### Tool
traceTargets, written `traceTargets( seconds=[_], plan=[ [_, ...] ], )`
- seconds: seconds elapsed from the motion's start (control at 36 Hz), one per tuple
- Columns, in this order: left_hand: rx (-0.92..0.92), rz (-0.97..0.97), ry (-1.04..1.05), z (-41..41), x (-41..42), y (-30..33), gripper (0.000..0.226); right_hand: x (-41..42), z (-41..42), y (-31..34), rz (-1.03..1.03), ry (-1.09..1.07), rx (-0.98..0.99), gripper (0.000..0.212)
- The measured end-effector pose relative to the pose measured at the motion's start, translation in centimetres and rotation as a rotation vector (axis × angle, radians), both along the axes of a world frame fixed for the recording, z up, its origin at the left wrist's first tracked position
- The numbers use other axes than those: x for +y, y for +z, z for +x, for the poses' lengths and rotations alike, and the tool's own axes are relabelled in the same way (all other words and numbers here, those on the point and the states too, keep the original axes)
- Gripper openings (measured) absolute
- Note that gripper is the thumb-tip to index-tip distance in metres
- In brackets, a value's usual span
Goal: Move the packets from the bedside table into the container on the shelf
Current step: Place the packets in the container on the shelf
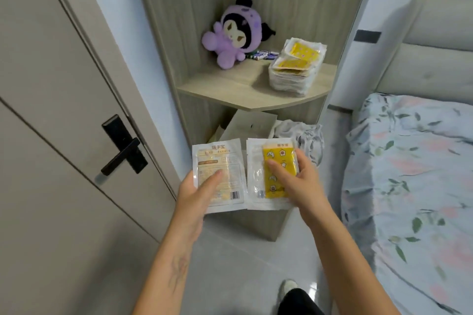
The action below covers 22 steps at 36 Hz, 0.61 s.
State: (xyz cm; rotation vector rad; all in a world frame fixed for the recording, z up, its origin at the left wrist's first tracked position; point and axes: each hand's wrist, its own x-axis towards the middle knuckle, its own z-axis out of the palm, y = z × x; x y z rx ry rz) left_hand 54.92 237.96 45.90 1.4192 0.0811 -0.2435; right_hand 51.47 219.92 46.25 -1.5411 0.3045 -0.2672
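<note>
My left hand holds a white packet with its printed back and barcode facing me, thumb on top. My right hand grips a second clear packet with a yellow star-patterned pad inside. Both packets are held side by side in the air, in front of the low bedside table, which they largely hide. Higher up, on the wooden shelf, stands a thick stack of the same yellow packets. Whether a container holds that stack I cannot tell.
A purple plush toy sits on the shelf's left, with several batteries behind it. A white box and crumpled cloth lie below the shelf. A door with a black handle is left; a bed is right.
</note>
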Motion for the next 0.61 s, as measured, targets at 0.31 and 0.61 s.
traceTargets(
  seconds=[0.31,0.61],
  plan=[
    [0.068,-0.141,-0.003,10.5,-18.9,0.1,0.016,-20.0,8.2,-1.4,0.004,-0.108,0.115,0.056],
    [0.003,-0.194,0.296,19.3,-27.9,3.9,0.065,-31.9,21.5,3.5,-0.097,0.044,0.114,0.02]
  ],
)
